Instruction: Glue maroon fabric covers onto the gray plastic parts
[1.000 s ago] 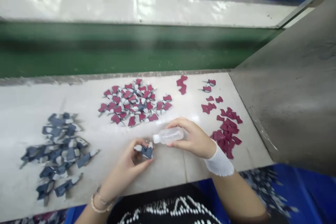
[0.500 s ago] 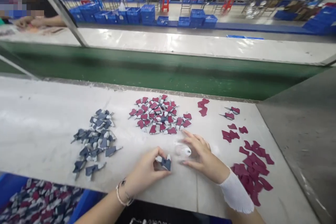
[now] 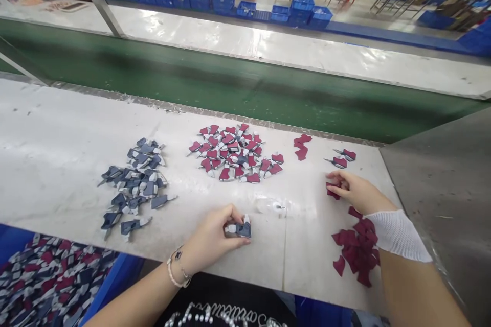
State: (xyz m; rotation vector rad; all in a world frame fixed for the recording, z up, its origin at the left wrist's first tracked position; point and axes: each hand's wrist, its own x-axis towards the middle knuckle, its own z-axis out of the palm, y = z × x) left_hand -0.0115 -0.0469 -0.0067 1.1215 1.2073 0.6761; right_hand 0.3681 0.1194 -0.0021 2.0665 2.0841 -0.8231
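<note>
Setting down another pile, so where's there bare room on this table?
The widest bare patch of the white table lies left of the blue-grey pile. A smaller one sits between the left hand and the red pile, below the clear bottle. It's crowded around the mixed pile and the right hand.

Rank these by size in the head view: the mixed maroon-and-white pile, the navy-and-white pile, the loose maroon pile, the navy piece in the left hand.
1. Mixed maroon-and-white pile and navy-and-white pile: too alike to rank.
2. Loose maroon pile.
3. Navy piece, held in the left hand.
</note>
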